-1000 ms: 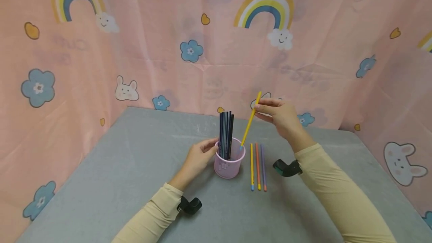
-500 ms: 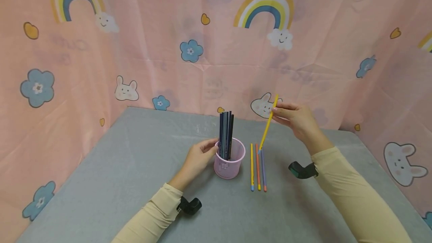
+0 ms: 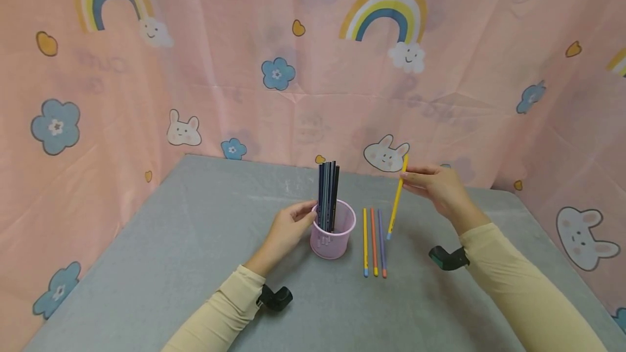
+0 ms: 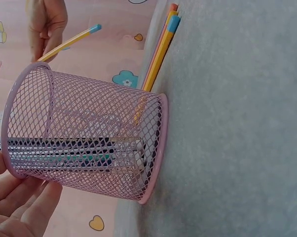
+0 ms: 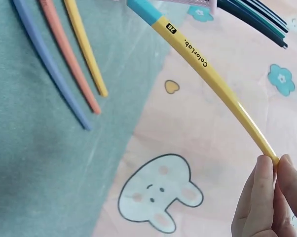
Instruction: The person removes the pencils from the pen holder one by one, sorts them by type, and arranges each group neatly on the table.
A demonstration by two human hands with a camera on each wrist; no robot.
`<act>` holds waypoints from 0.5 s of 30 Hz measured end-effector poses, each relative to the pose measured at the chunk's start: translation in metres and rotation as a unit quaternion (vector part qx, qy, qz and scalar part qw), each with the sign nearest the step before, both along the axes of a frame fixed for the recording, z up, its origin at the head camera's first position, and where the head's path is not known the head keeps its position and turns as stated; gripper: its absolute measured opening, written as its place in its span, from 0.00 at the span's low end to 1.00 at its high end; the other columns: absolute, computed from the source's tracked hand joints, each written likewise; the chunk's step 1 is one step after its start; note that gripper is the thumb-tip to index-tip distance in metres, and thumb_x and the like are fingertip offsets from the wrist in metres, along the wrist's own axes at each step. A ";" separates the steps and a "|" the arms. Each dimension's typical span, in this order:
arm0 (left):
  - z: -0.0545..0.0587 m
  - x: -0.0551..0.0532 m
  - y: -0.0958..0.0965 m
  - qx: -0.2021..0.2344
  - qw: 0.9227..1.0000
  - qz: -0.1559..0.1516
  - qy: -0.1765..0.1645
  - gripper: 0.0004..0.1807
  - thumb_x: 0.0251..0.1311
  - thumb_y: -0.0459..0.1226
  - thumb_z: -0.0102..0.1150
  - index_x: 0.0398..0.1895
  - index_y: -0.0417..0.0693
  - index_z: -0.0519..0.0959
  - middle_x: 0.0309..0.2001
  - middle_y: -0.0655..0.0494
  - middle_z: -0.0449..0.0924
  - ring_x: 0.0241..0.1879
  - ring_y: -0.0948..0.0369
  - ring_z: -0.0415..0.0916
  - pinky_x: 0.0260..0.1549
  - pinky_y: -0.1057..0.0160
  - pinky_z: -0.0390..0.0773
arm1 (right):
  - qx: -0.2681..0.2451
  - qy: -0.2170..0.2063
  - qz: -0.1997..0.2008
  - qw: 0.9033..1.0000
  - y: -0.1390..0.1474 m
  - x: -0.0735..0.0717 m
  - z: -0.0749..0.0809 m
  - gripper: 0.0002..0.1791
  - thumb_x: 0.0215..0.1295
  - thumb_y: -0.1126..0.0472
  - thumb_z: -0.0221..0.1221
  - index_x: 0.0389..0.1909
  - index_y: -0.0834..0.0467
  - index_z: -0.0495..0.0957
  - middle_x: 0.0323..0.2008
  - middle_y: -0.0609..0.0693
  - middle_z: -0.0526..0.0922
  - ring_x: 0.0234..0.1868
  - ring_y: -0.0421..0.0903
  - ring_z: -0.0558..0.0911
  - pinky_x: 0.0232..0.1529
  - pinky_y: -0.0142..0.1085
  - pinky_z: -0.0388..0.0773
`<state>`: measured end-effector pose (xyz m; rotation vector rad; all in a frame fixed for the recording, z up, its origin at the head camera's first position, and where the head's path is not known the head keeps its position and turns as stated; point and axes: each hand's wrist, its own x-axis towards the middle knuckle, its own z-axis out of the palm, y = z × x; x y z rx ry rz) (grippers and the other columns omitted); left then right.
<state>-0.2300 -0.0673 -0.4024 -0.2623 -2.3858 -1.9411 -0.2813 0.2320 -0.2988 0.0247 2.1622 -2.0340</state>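
Note:
My right hand (image 3: 437, 186) pinches a yellow pencil (image 3: 398, 200) by its upper end between thumb and fingers. The pencil slants, its blue-tipped end down, just right of the row of pencils on the table. That row is a yellow pencil (image 3: 365, 240), an orange pencil (image 3: 374, 240) and a purple pencil (image 3: 382, 242), lying side by side. My left hand (image 3: 289, 227) holds the rim of a pink mesh pencil cup (image 3: 330, 246), thumb and fingers on either side of it, as the left wrist view (image 4: 84, 89) shows. Several dark pencils (image 3: 327, 192) stand in the cup.
A grey table (image 3: 195, 232) carries the cup and the row of pencils. Pink printed cloth (image 3: 235, 26) hangs behind the table and along its sides. A black wrist camera (image 3: 449, 258) juts from the right sleeve, another wrist camera (image 3: 275, 298) from the left.
The yellow pencil in my right hand has moved from over the cup to the right, past the lying pencils, and lower. My left hand and the cup have stayed put.

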 end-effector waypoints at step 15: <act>0.000 0.000 0.000 0.003 1.000 0.003 -0.005 0.18 0.63 0.37 0.54 0.56 0.43 0.75 0.54 0.47 0.78 0.54 0.53 0.75 0.55 0.58 0.74 | 0.101 -0.040 -0.008 0.994 0.008 -0.002 -0.032 0.31 0.59 0.58 0.62 0.60 0.69 0.66 0.29 0.37 0.82 0.34 0.34 0.83 0.46 0.33 0.80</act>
